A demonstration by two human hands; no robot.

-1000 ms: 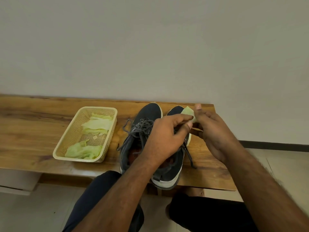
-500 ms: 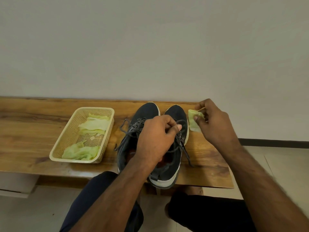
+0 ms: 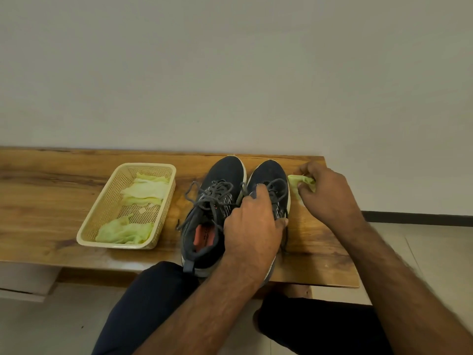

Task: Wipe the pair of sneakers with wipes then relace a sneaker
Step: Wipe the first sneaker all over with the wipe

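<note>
A wooden bench [image 3: 51,206] runs across the middle of the frame against a plain pale wall [image 3: 230,73]. On it, centre-right, stands a pair of dark sneakers with pale soles, side by side and touching, toes pointing toward the wall. The left-hand sneaker [image 3: 217,180] shows its open collar and an orange insole, and its grey laces [image 3: 204,201] lie loose, one end trailing off toward the left onto the wood. The right-hand sneaker [image 3: 268,175] is largely covered by the left hand [image 3: 252,226], which rests over its middle with fingers curled down around the upper, the thumb against the outer sole edge (so the hand grips the shoe rather than lying flat on it).

Just right of that sneaker's toe, the right hand [image 3: 330,196] pinches a crumpled pale green wipe [image 3: 297,184] between thumb and curled fingers; the wipe's edge lies against the shoe's white sole rim.

In the left-centre of the frame sits a cream perforated plastic basket [image 3: 102,206], well apart from the hands and near the left-hand sneaker. Inside it lie more green wipes [image 3: 125,231], one bunch at its near end and flatter ones at its far end.

At the bottom of the frame, both forearms and the person's dark trousers [image 3: 143,303] are in view above a light floor [image 3: 38,329].
</note>
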